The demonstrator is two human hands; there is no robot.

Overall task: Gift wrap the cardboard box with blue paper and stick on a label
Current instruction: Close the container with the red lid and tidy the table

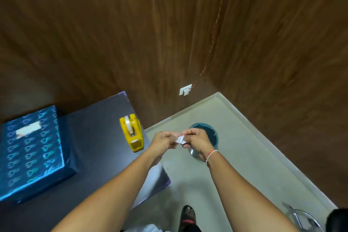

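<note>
While the wrapped box (31,153) lies at frame left on the dark table (98,137), long axis running lower left to upper right, label (28,129) uppermost, left hand (165,140) and right hand (197,140) together pinch a crumpled paper scrap (180,139) at center frame.

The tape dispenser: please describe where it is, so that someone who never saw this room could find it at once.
Start at the dark table against the wooden wall. At its left end lies the blue wrapped box; at its right edge, near the hands, stands the tape dispenser. It is the only bright yellow thing there, holding a clear tape roll.
</note>
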